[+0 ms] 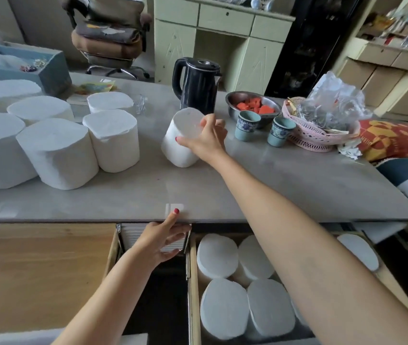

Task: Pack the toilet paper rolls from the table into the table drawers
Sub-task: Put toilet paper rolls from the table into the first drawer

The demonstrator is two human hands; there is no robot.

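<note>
At the far left of your table [198, 190], a cluster of toilet paper rolls [56, 153] stands upright, packed close together. Below it, the left drawer [36, 275] is open with its wooden bottom bare. Your left hand [164, 241] rests at the table's front edge between the two drawers, thumb up on the tabletop, fingers loosely curled under the lip and holding nothing. Your right arm stretches forward across the table, and your right hand [206, 140] grips the tilted roll [181, 140] from its right side, thumb on the wall, fingers over the top rim, just in front of the black kettle [195, 83]. Under that arm, the right drawer [193, 282] is open with several rolls [222, 307] standing inside.
</note>
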